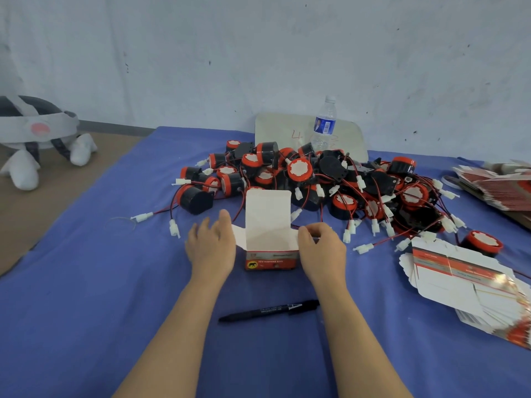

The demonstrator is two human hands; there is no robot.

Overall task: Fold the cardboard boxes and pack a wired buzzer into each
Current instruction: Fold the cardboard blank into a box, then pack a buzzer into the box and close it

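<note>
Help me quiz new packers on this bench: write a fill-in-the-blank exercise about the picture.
1. The box between the left hand and the right hand has its lid ____.
2. The pen lying in front of the box is ____ in colour.
3. The water bottle stands ____ the pile of buzzers.
4. The cloth under everything is ____.

Missing words: open; black; behind; blue.
</note>
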